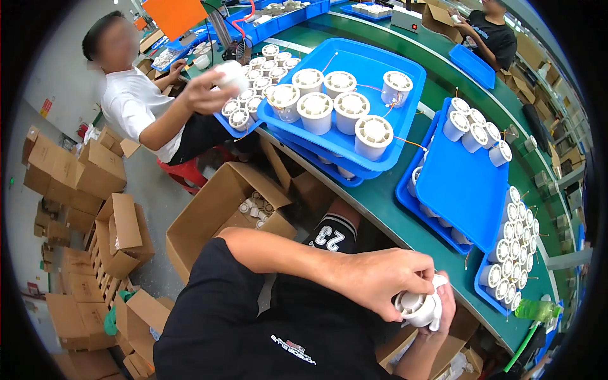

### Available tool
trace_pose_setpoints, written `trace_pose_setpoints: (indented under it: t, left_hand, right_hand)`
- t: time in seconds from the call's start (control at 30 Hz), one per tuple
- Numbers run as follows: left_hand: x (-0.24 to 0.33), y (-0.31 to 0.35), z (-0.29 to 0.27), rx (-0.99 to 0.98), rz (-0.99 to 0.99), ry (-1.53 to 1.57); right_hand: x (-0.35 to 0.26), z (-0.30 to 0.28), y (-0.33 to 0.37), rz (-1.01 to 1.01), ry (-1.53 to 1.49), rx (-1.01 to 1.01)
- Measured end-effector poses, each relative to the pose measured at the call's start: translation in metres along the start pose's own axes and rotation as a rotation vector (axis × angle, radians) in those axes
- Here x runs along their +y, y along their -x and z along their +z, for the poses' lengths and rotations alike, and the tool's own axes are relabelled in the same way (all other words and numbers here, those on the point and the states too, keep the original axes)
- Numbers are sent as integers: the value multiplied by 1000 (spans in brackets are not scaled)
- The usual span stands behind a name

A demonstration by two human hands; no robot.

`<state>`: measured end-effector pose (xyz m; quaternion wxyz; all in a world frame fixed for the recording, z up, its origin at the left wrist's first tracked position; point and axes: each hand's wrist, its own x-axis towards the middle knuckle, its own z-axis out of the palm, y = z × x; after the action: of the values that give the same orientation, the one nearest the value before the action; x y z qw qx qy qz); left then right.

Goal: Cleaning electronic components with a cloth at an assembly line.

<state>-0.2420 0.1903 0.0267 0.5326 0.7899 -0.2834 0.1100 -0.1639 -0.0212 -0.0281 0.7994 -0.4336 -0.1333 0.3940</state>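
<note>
The person's left hand (383, 278) and right hand (447, 304) are together, in front of the body, near the edge of the green table (392, 218). Between them is one white cup (415, 305), and its slotted face is turned toward the camera. The right hand grasps this cup from its side, with the fingers bent around it. The left hand comes from above and pinches it with the thumb and the fingers.

On the table, a blue tray (364, 60) carries seven similar cups, and thin wires come out from some of them. To the right of it, another blue tray (456, 196) has several cups at its far end. A large cardboard box (202, 228) stands to the left of the person's legs. Farther left, a co-worker in a white shirt (136, 104) holds a white object (232, 77) in one raised hand.
</note>
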Motion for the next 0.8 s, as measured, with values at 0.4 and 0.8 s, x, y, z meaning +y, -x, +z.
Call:
trace_pose_setpoints:
  t: [0.4,0.8]
  left_hand:
    - [-26,5,11,394,0,-242]
    - [-40,-15,33,604,-90,-194]
  right_hand:
    - [25,49,-9,-209,-443,245]
    - [32,34,-7,-700,1095,249]
